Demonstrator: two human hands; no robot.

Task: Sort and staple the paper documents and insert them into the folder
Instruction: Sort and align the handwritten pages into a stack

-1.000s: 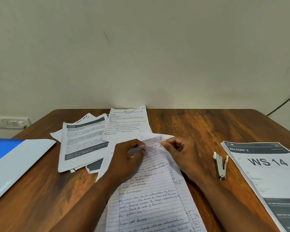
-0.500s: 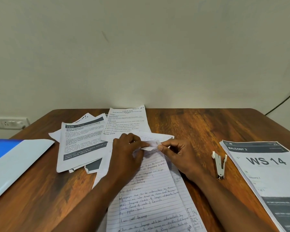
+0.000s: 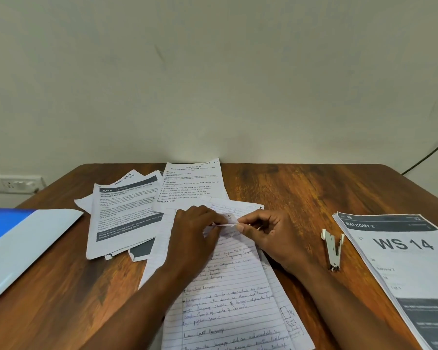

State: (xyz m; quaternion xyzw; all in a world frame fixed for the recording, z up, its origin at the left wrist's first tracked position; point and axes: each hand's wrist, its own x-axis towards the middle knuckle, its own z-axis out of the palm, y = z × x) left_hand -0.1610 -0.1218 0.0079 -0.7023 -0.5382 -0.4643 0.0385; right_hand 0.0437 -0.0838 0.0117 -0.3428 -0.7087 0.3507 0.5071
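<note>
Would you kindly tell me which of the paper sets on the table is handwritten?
The lined sheets under both hands, at the table's near centre; the other stacks carry printed text.

Soft even light, wide-angle edge warp

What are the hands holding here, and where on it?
Both hands pinch the folded-over top edge of the handwritten lined sheet: left hand at the fold's left end, right hand at its right.

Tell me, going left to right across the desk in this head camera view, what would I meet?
Blue and white folder → printed sheets → left hand → right hand → staple remover → WS 14 stack.
</note>
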